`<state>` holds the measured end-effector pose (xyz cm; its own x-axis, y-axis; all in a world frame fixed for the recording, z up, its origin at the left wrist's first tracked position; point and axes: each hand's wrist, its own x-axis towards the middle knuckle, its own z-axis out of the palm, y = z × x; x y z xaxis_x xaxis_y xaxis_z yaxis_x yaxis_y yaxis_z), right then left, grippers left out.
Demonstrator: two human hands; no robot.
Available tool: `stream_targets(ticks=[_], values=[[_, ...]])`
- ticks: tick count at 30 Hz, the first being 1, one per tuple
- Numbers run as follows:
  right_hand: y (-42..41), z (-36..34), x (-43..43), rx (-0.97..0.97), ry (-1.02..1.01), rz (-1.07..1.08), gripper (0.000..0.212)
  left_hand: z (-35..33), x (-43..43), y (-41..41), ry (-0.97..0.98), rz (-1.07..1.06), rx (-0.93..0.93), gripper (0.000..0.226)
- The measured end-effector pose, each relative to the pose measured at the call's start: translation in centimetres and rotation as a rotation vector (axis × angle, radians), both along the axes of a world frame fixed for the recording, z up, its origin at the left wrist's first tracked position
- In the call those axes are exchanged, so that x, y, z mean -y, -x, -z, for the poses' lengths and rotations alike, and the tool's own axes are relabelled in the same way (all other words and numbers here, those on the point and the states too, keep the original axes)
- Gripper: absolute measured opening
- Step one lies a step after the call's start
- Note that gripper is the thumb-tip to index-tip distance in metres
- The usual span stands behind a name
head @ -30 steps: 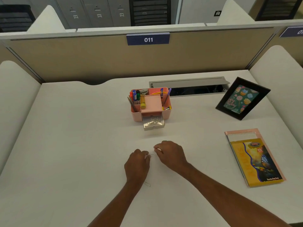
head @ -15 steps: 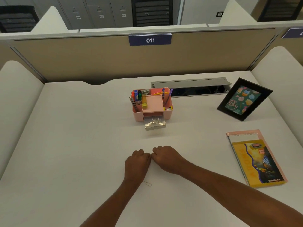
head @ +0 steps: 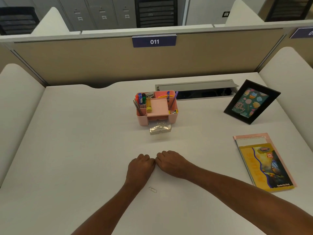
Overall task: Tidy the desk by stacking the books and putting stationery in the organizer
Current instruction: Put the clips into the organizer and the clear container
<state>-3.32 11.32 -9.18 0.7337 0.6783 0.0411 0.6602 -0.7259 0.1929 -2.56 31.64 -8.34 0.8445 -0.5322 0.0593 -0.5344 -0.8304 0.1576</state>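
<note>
My left hand (head: 140, 167) and my right hand (head: 171, 162) rest on the white desk, knuckles up and fingers curled, and their fingertips meet. What lies under the fingertips is hidden. One loose paper clip (head: 152, 189) lies on the desk just behind my left wrist. The pink organizer (head: 141, 121) stands further back, with pens and markers in it. Its clear drawer (head: 160, 128) is pulled out and holds several paper clips. At the right lies a stack of books (head: 264, 160), a yellow one on top of a pink notebook.
A black photo frame (head: 252, 101) leans at the back right. A grey cable hatch (head: 196, 85) stands open behind the organizer. Padded partitions close off the desk at the back and on both sides.
My right hand slid left until its fingertips met those of my left hand. The paper clip that lay between them is now covered.
</note>
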Motion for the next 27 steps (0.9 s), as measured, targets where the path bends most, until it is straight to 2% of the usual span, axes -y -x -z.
stream_targets(ticks=[12,18,22,27], values=[[0.2,-0.8,-0.2,-0.108,-0.043,0.042,0.019,1.2,-0.1,-0.8,-0.074,0.097,0.084,0.028],[0.3,-1.2,-0.2,-0.026,0.029,0.007,0.024,0.8,-0.3,-0.8,0.021,0.057,0.033,0.026],[0.1,-0.6,-0.3,0.032,0.058,-0.029,0.024,0.8,-1.1,-0.8,0.062,0.069,-0.012,0.016],[-0.1,-0.5,-0.5,0.036,0.025,-0.006,0.021,1.5,-1.3,-1.2,0.093,0.031,0.033,0.034]])
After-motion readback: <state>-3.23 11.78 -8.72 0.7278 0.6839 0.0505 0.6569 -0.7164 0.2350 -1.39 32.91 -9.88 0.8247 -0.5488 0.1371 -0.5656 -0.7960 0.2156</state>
